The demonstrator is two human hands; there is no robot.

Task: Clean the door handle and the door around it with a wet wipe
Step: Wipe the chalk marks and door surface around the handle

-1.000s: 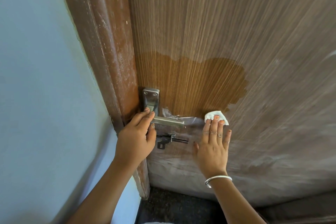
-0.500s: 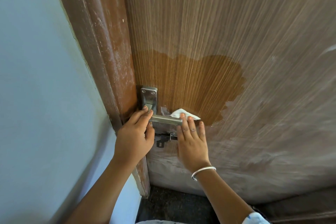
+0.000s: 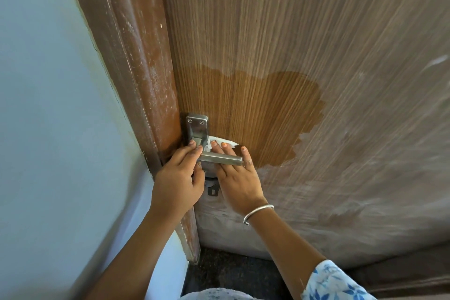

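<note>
A silver lever door handle (image 3: pixel 220 159) on its metal plate (image 3: pixel 197 128) sits at the left edge of a dusty wooden door (image 3: pixel 316 44). A darker, wiped patch (image 3: pixel 255 114) spreads above and right of the handle. My left hand (image 3: pixel 179 178) grips the handle's inner end. My right hand (image 3: pixel 237 175) reaches behind the lever, fingers pressing a white wet wipe (image 3: pixel 220 141) flat on the door beside the plate. A dark key (image 3: pixel 212 189) hangs in the lock below, mostly hidden by my hands.
The brown door frame (image 3: pixel 136 68) runs along the left of the door, with a pale blue wall (image 3: pixel 48 105) beyond it. Dark floor (image 3: pixel 226 273) shows at the bottom. Grey dust covers the door's right and lower parts.
My right hand has slid the wipe leftward from the patch's right lower edge to behind the lever, close to the plate. My left hand has stayed on the handle.
</note>
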